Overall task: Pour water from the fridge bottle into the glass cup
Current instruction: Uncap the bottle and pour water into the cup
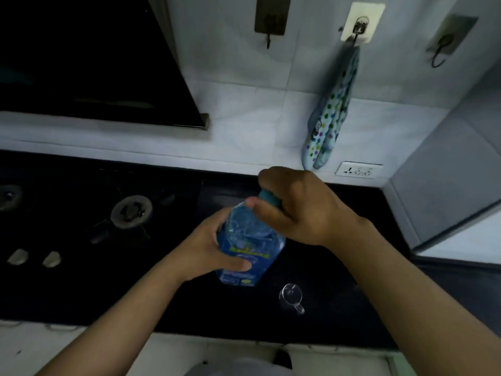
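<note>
A clear blue plastic water bottle [250, 248] with a blue label stands over the black countertop [339, 280], near the middle of the view. My left hand [214, 248] wraps around its body from the left. My right hand [301, 210] closes over the teal cap [268, 198] at the top, hiding most of it. A small clear glass cup [291, 295] with a handle sits on the counter just right of and nearer than the bottle's base, with nothing visible in it.
A gas stove with a burner [131, 213] and two knobs [35, 257] lies to the left. A dotted cloth [329, 118] hangs from a wall hook above a socket [359, 169]. A dark range hood [89, 58] juts out top left. A white ledge [461, 240] stands at right.
</note>
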Tool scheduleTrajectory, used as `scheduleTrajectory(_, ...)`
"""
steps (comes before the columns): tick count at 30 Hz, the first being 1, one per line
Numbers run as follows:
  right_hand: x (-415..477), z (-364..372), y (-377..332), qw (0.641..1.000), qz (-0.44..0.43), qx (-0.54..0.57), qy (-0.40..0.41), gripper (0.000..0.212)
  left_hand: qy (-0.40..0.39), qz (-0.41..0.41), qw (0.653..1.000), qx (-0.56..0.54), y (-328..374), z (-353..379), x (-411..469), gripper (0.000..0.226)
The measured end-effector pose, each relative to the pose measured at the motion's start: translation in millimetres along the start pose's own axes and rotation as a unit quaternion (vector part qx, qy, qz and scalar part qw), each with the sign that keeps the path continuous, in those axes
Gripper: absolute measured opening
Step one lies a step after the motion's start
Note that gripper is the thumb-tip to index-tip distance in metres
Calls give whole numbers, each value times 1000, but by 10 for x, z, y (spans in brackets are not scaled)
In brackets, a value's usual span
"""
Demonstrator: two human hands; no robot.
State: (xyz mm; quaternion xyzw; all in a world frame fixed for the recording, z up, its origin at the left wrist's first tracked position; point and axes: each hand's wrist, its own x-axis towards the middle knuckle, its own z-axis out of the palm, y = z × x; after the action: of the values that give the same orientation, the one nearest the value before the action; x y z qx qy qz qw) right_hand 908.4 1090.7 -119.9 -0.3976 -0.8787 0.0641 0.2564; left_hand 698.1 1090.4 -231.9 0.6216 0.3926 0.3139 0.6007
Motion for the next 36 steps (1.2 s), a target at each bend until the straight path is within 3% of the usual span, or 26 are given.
scheduleTrajectory(1, -9, 2, -5, 1000, 14, 8, -2, 42, -12, 3, 1000, -2, -21, -33, -2, 87)
scheduleTrajectory(3, -2, 52, -33, 990, 120, -75, 28, 47, 32, 7, 999, 33, -35, 27, -2, 83)
scheduleTrajectory(5, 53, 129, -62, 935, 297, -192, 6, 55, 106, 9, 989, 103, -44, 155, -7, 71)
scheduleTrajectory(7, 95, 215, -123, 888, 400, -224, -43, 60, 127, 14, 984, 121, -74, 193, 3, 61)
scheduleTrajectory(8, 86, 235, -155, 891, 393, -222, -45, 60, 118, 14, 986, 113, -110, 158, 13, 63)
scheduleTrajectory(10, 42, 231, -243, 933, 302, -197, -15, 56, 75, 8, 995, 73, -197, 27, 35, 78)
scheduleTrajectory(12, -30, 201, -289, 973, 206, -104, -16, 46, 20, 8, 999, 24, -251, -84, 40, 91)
scheduleTrajectory(14, -105, 128, -275, 981, 190, 30, -38, 37, -7, 5, 1000, 8, -253, -87, 19, 91)
scheduleTrajectory(16, -174, 84, -262, 973, 213, 78, -50, 31, 11, -9, 1000, 28, -237, -19, 4, 87)
scheduleTrajectory(18, -200, 113, -275, 962, 266, -9, -51, 30, 40, -6, 996, 77, -213, 82, -20, 79)
scheduleTrajectory(20, -181, 180, -281, 919, 361, -145, -60, 37, 63, 16, 990, 126, -147, 201, -55, 69)
scheduleTrajectory(22, -174, 252, -274, 886, 413, -209, -39, 41, 68, 24, 987, 142, -125, 276, -66, 66)
scheduleTrajectory(23, -193, 271, -277, 895, 395, -206, -8, 40, 69, 22, 988, 137, -122, 283, -60, 67)
scheduleTrajectory(25, -254, 269, -260, 944, 274, -177, 53, 34, 51, 8, 993, 108, -128, 238, -34, 75)
scheduleTrajectory(28, -370, 120, -199, 988, 150, -27, 37, 15, -1, -9, 998, 56, -159, 195, 22, 84)
scheduleTrajectory(29, -403, 56, -179, 989, 145, 27, 14, 8, -7, -14, 999, 47, -156, 215, 24, 84)
scheduleTrajectory(32, -519, -47, -129, 976, 207, 74, -1, 32, 7, -10, 998, 57, -142, 341, 20, 82)
scheduleTrajectory(36, -598, 15, -94, 946, 294, -123, 55, 48, 17, -8, 997, 81, -144, 475, 32, 80)
